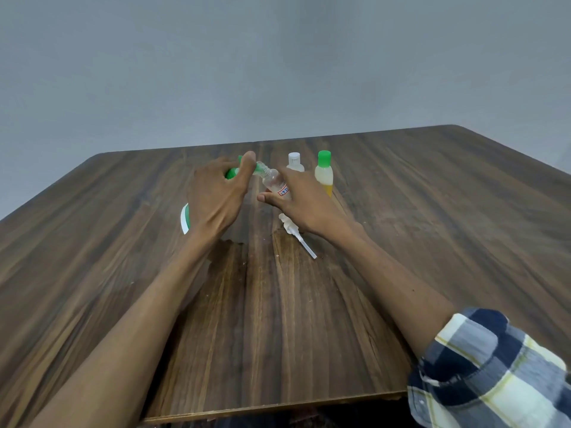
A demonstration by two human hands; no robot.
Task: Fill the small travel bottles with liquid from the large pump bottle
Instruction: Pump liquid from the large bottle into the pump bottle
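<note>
Large pump bottle [231,173] tipped in left hand [216,196], neck aimed at mouth of clear travel bottle [276,182]; likely pouring. Right hand [296,200] holds travel bottle tilted toward it, fingers wrapped, to meet spout. Removed pump head [295,233] lies under right wrist, out of way. White-capped bottle [295,162], yellow bottle [323,174] stand just beyond right hand, waiting or done; cannot tell.

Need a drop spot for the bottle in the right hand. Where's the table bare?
Bare: the right side of the table, past the green-capped bottle; also the near middle between the forearms. Crowded: the centre, where the left hand and right hand meet at the clear bottle, with the white-capped bottle behind and the pump below.
</note>
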